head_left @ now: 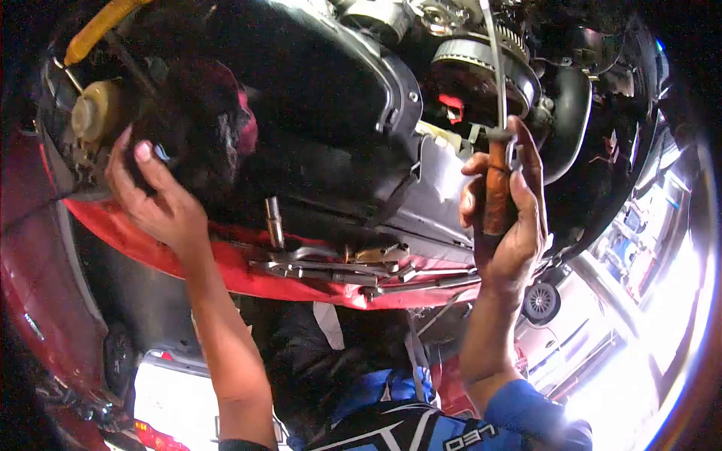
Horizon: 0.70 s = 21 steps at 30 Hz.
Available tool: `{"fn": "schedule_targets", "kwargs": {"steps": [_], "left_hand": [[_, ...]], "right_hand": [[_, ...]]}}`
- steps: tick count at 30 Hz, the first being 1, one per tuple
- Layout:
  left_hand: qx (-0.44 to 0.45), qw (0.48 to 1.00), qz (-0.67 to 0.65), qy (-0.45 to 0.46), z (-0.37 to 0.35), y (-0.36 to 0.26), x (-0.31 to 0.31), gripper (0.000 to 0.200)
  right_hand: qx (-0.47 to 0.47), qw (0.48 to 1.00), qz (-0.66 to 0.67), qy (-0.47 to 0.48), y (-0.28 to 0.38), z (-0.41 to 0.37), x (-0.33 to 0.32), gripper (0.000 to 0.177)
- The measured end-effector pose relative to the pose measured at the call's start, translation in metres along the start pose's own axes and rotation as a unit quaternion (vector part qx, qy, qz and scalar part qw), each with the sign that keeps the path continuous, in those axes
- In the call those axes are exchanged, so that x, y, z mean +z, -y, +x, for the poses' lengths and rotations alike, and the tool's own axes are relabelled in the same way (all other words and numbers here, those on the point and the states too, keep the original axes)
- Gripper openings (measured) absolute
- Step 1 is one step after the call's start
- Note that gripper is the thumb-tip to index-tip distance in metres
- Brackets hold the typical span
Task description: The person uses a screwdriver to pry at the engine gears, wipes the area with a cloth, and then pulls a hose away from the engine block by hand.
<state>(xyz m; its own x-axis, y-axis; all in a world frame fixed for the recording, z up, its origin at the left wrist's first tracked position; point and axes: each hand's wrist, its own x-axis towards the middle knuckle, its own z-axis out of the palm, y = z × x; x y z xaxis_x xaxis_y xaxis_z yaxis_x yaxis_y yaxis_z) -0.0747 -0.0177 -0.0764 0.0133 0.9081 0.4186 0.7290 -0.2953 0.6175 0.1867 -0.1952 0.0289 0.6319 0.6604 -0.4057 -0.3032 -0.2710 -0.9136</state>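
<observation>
My right hand point(519, 233) is wrapped around the worn orange handle of a long screwdriver point(496, 184). Its thin metal shaft points up past a toothed pulley wheel point(466, 51) in the engine bay, and its tip runs toward the top edge of the view. My left hand point(162, 195) is raised at the left with its fingers apart, holding nothing I can see. Close above those fingers is a yellowish reservoir with a round cap point(89, 116). Dark shadow hides some of the area around the fingertips.
Along the red car body edge point(248, 274) lie several wrenches point(316, 255) and an upright metal socket point(274, 222). A yellow handle point(105, 28) juts in at upper left. A black plastic cover point(316, 150) spans the middle. Other cars, including a white one point(173, 391), stand around.
</observation>
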Motion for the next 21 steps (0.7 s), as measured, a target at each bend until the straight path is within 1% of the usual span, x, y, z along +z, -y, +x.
{"fn": "schedule_targets", "kwargs": {"steps": [1,2,3,5,6,8,9,10,11,13,15,16,18,19,21], "left_hand": [[0.009,1.000,-0.007,0.002,-0.003,0.001,0.000,0.029],[0.022,1.000,-0.015,0.000,-0.002,0.004,0.001,0.028],[0.037,0.999,-0.024,-0.002,0.000,0.006,0.001,0.028],[0.036,0.998,-0.043,-0.005,0.001,0.009,0.003,0.027],[0.034,0.998,-0.052,-0.005,0.000,0.008,0.003,0.027],[0.048,0.997,-0.053,-0.011,0.001,0.008,0.003,0.026],[0.053,0.997,-0.054,-0.012,0.000,0.009,0.002,0.026],[0.064,0.996,-0.053,-0.013,-0.002,0.013,0.002,0.025],[0.074,0.996,-0.051,-0.019,-0.002,0.018,0.004,0.025],[0.087,0.995,-0.038,-0.025,0.001,0.024,0.004,0.025],[0.096,0.993,-0.054,-0.040,0.002,0.023,0.004,0.026],[0.089,0.994,-0.060,-0.036,0.002,0.022,0.003,0.026],[0.110,0.991,-0.055,-0.048,0.003,0.025,0.004,0.026],[0.121,0.990,-0.052,-0.054,0.004,0.027,0.004,0.026],[0.117,0.990,-0.061,-0.053,0.005,0.030,0.005,0.028]], "right_hand": [[-0.005,1.000,0.028,-0.002,-0.001,-0.001,0.004,0.055],[0.020,0.996,0.085,0.007,-0.006,-0.003,0.002,0.053],[0.040,0.987,0.147,0.044,-0.010,-0.001,-0.003,0.051],[0.067,0.976,0.203,0.043,-0.015,-0.008,-0.004,0.051],[0.071,0.971,0.219,0.062,-0.017,-0.010,-0.007,0.052],[0.124,0.954,0.272,0.037,-0.015,-0.011,-0.009,0.050],[0.152,0.942,0.297,0.023,-0.013,-0.012,-0.010,0.049],[0.173,0.925,0.338,0.032,-0.013,-0.012,-0.013,0.045],[0.181,0.909,0.372,0.056,-0.016,-0.008,-0.016,0.040],[0.194,0.873,0.436,0.100,-0.013,0.001,-0.015,0.035],[0.188,0.880,0.418,0.128,-0.010,0.010,-0.012,0.030],[0.190,0.883,0.411,0.124,-0.008,0.014,-0.008,0.030],[0.191,0.892,0.389,0.128,-0.007,0.026,-0.006,0.033],[0.197,0.891,0.389,0.126,-0.009,0.031,-0.007,0.023],[0.188,0.891,0.391,0.131,-0.012,0.038,-0.005,0.021]]}}
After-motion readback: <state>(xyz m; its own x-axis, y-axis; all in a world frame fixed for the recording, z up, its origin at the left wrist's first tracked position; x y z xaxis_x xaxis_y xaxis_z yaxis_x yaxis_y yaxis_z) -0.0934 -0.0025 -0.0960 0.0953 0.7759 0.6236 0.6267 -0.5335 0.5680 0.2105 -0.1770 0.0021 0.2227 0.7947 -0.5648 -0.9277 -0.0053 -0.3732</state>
